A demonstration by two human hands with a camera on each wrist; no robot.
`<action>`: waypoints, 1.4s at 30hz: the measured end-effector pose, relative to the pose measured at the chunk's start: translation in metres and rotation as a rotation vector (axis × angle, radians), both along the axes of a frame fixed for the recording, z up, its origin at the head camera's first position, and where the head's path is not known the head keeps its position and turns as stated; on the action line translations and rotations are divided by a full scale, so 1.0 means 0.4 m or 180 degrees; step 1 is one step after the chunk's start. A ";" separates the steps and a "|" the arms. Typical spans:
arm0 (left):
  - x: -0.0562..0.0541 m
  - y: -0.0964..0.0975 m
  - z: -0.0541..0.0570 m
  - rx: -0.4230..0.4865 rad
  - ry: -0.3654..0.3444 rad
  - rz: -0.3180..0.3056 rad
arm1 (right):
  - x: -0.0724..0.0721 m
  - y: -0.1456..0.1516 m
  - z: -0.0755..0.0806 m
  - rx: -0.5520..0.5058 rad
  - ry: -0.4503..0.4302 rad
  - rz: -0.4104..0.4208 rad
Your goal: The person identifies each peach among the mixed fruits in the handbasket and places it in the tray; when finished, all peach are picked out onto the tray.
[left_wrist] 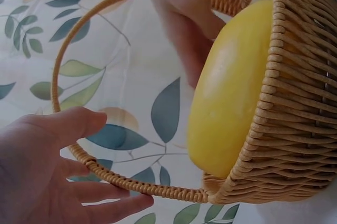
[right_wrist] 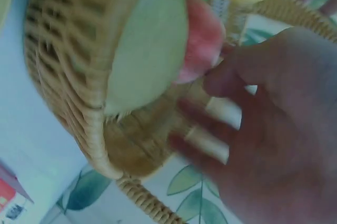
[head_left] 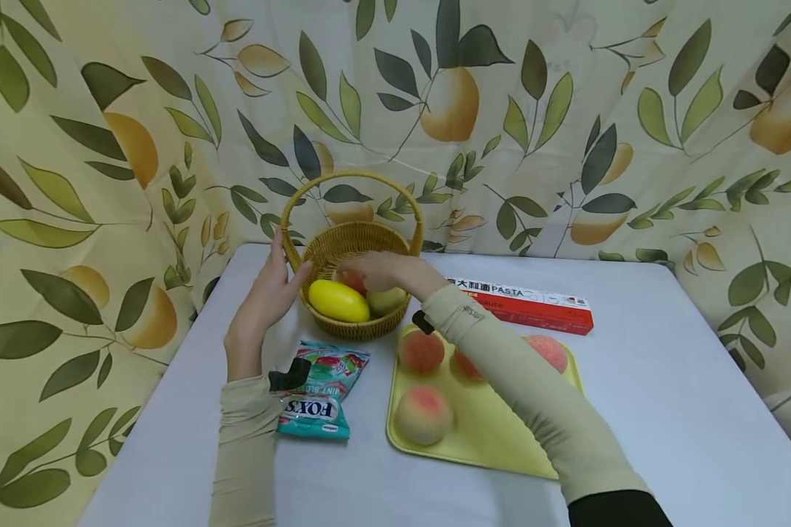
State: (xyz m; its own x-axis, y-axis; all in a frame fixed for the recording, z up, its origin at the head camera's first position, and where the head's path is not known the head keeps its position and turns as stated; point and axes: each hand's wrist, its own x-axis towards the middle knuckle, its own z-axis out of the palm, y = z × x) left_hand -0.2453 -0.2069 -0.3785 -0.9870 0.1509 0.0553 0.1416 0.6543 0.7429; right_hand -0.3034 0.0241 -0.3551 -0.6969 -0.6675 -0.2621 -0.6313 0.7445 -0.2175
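A wicker basket (head_left: 352, 331) with a tall arched handle holds a smooth yellow oval fruit (left_wrist: 231, 87), a pale green fruit (right_wrist: 150, 50) and a pinkish-red peach (right_wrist: 202, 40). My left hand (head_left: 273, 285) is at the basket's left side, where its spread fingers touch the base of the handle and the thumb points inward. Reaching over the rim from the right, my right hand (head_left: 389, 272) is inside the basket beside the peach. In the right wrist view its thumb tip is right at the peach, while the other fingers are spread apart and blurred.
A yellow tray (head_left: 494, 446) with several peaches (head_left: 425, 415) lies under my right forearm. Behind it is a red and white pasta box (head_left: 540, 311). A teal candy bag (head_left: 323, 395) lies in front of the basket, beside my left wrist. A leaf-patterned cloth (head_left: 501, 146) hangs behind the white table.
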 end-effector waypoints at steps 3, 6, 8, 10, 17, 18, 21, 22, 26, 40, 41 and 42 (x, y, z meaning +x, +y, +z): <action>0.003 0.012 0.001 0.0010 -0.0048 -0.0030 | -0.044 0.005 -0.027 0.0393 -0.0206 -0.0343; 0.010 0.014 0.002 -0.0008 -0.0045 0.0004 | -0.066 0.007 -0.042 0.0406 -0.0383 -0.0477; 0.013 0.012 0.001 -0.0014 -0.0021 0.0018 | -0.077 0.002 -0.050 0.0332 -0.0445 -0.0475; 0.013 0.010 0.000 -0.0010 0.0002 0.0023 | -0.086 -0.009 -0.049 0.0336 -0.0372 -0.0502; 0.025 0.008 -0.012 -0.0049 -0.0081 0.0102 | -0.100 -0.063 -0.060 0.0610 -0.0090 -0.0626; 0.024 0.009 -0.012 -0.0040 -0.0055 0.0114 | -0.105 -0.068 -0.060 0.0634 -0.0010 -0.0604; 0.017 0.014 -0.005 -0.0010 0.0033 0.0099 | -0.120 -0.072 -0.061 0.0649 0.0172 -0.0502; 0.015 0.015 -0.003 -0.0006 0.0034 0.0089 | -0.124 -0.069 -0.064 0.0662 0.0186 -0.0451; 0.009 0.014 0.006 -0.0109 -0.0045 0.0040 | -0.135 -0.048 -0.079 0.0566 0.0094 -0.0313; -0.002 0.013 0.009 -0.0044 -0.0024 -0.0046 | 0.181 0.270 0.017 -0.1332 0.0764 -0.0432; 0.001 0.009 0.009 -0.0038 -0.0032 -0.0040 | 0.237 0.300 0.010 -0.1459 0.0623 -0.0484; 0.003 0.005 0.011 -0.0034 -0.0033 -0.0020 | 0.290 0.330 -0.002 -0.1540 0.0511 -0.0551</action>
